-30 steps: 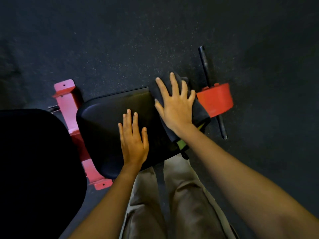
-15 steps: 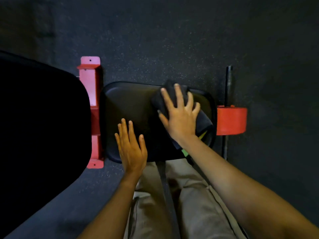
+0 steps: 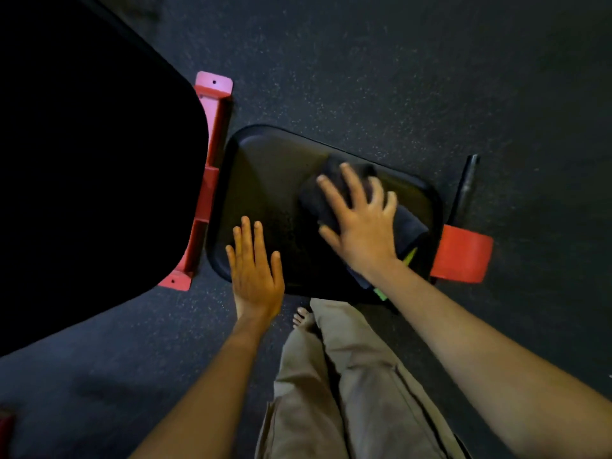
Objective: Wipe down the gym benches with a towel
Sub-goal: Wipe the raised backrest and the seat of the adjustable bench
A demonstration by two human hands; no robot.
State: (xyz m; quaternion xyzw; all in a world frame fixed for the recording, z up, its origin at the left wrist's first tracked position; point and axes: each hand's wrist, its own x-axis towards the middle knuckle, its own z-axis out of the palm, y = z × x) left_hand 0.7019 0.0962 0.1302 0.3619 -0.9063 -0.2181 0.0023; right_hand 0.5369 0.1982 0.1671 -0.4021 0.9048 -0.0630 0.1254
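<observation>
A black padded bench seat (image 3: pixel 271 180) lies in the middle of the view, on a red steel frame (image 3: pixel 212 154). On its right half lies a dark folded towel (image 3: pixel 407 226) with a green tag at its near corner. My right hand (image 3: pixel 361 220) presses flat on the towel, fingers spread and straight. My left hand (image 3: pixel 253 270) rests flat on the seat's near left edge, fingers straight and together.
A large black back pad (image 3: pixel 92 167) fills the left side, above the red frame. A red bracket (image 3: pixel 462 255) and a black crossbar (image 3: pixel 467 183) stick out at the seat's right end. My trouser legs (image 3: pixel 347 385) and a bare foot (image 3: pixel 303 319) stand by the seat on dark rubber floor.
My right hand has slid the towel from the seat's right end toward its middle. My left hand has stayed flat on the near edge. The view has swung round.
</observation>
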